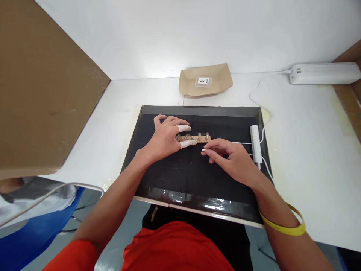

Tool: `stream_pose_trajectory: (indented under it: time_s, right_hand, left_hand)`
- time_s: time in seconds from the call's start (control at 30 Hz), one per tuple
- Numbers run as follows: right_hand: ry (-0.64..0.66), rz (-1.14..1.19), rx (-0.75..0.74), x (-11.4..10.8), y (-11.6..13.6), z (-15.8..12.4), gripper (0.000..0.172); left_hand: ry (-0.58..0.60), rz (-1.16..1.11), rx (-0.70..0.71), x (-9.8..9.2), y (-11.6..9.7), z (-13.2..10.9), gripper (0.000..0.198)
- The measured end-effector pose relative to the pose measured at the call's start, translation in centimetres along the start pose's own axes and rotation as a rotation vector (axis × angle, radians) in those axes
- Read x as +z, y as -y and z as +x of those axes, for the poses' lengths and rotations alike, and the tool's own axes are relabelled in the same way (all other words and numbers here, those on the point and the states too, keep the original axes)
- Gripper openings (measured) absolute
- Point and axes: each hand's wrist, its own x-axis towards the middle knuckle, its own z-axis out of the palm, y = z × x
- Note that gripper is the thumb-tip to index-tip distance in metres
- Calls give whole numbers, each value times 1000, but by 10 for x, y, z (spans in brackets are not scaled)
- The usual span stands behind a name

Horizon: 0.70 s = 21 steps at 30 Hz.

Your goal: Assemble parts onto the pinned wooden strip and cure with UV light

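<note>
My left hand (pixel 169 136), with white covers on its thumb and index finger, grips a narrow light-brown strip (pixel 203 138) lying on the black mat. The thumb lies along the near edge and the index finger along the far side. Several small shiny metal pieces (pixel 199 136) stand in a row on the strip, some partly hidden by the fingers. Just right of the strip's near side, my right hand (pixel 229 156) pinches a thin white stick-like piece (pixel 207 149) between thumb and fingertips. Its other end is hidden in the hand.
Under both hands is a black mat (pixel 169 177). A white bar-shaped device (pixel 255 145) with white cords sits on its right side. Behind stands a brown paper tray (pixel 188 84) holding a clear plastic box (pixel 203 81). A white power strip (pixel 321 73) lies far right; cardboard (pixel 47 90) rises left.
</note>
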Motion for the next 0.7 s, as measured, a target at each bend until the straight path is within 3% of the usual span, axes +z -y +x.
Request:
stream_pose_trajectory:
  time_s: [0.2,0.7]
  right_hand:
    - [4,-4,-2,0,-1,1,22]
    - [12,1,-6,1,0,1,20]
  left_hand:
    - [50,12,12,-2,0,0,22]
    - [41,80,-36,4,0,2,20]
